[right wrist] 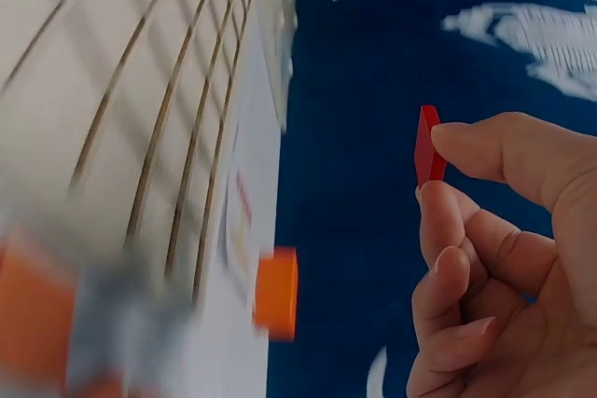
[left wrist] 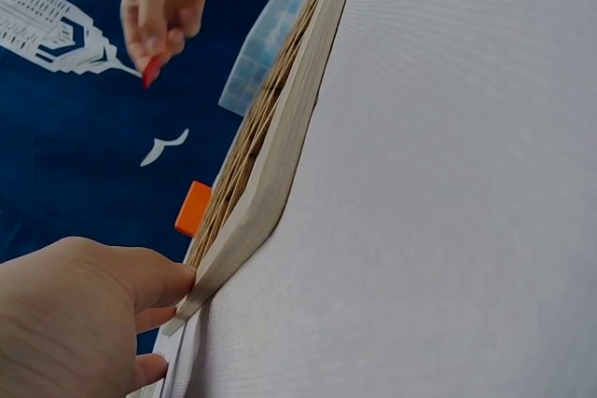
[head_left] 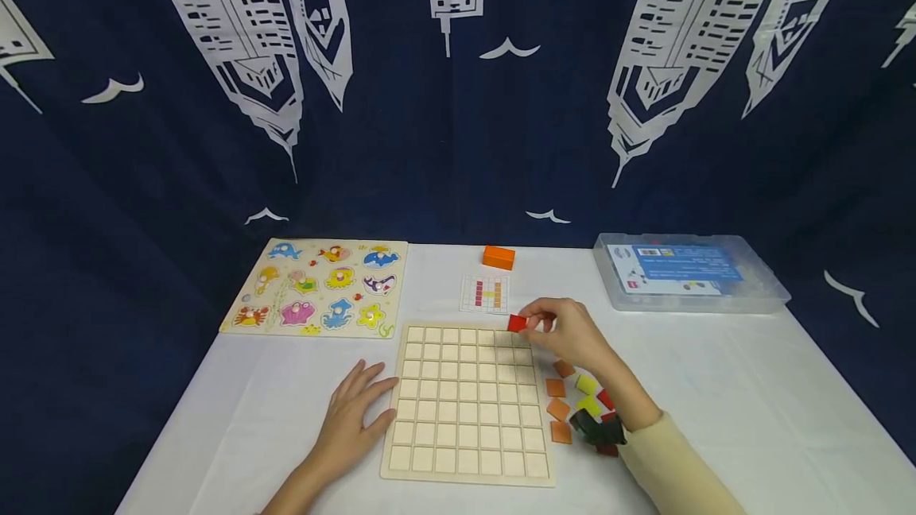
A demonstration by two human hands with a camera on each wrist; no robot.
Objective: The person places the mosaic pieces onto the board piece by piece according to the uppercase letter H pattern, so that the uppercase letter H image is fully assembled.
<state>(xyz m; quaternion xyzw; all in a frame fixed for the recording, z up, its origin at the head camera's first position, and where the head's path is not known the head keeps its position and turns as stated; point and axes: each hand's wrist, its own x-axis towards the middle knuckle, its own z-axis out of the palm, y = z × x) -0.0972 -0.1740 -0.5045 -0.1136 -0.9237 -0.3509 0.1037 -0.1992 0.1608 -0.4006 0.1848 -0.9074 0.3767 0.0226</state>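
My right hand [head_left: 568, 331] pinches a red square tile [head_left: 517, 323] between thumb and fingertips, over the far right corner of a wooden grid board [head_left: 458, 404]. In the right wrist view the red tile [right wrist: 428, 144] stands on edge between the thumb and index finger. The board's square cells hold no tiles. My left hand [head_left: 351, 412] lies with fingers spread at the board's left side; in the left wrist view its fingertips touch the board's edge [left wrist: 280, 174]. Loose orange [head_left: 555, 388], yellow [head_left: 586, 384] and red tiles [head_left: 605, 399] lie right of the board, partly under the right forearm.
Beyond the board lies a small pattern card [head_left: 485, 294] with coloured squares, and behind it an orange block [head_left: 498, 257]. A sea-animal peg puzzle [head_left: 315, 288] is at the back left. A clear plastic box [head_left: 690, 272] with a blue label stands back right.
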